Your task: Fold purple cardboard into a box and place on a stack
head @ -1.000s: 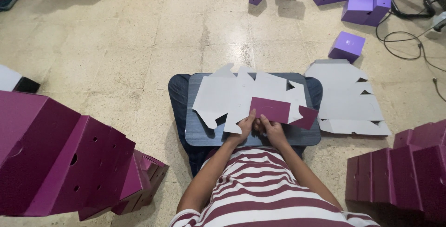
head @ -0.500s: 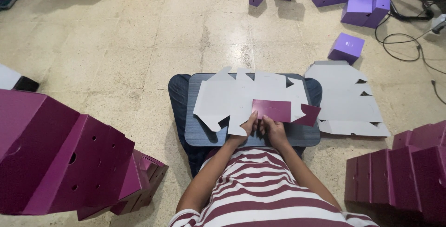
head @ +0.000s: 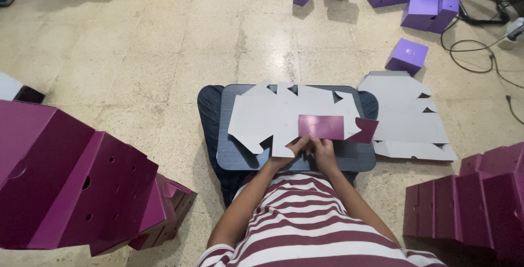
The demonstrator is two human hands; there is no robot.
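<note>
Cardboard blank (head: 284, 117), both hands pressing, fingertips hidden

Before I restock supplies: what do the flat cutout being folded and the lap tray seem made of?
Flat box blank: likely thin cardboard, matte grey back, maroon face on the folded flap, die-cut edges. Lap tray: perhaps plastic or laminate, dark blue-grey, finely ribbed; unclear.

We see a grey-white cardboard blank (head: 284, 117) with a maroon flap (head: 322, 127) just above our hands, a dark blue-grey board (head: 234, 158) beneath, maroon box stacks (head: 82, 185) on both sides, lilac boxes (head: 406, 57) far ahead, and our maroon-and-white striped shirt (head: 305, 223).
</note>
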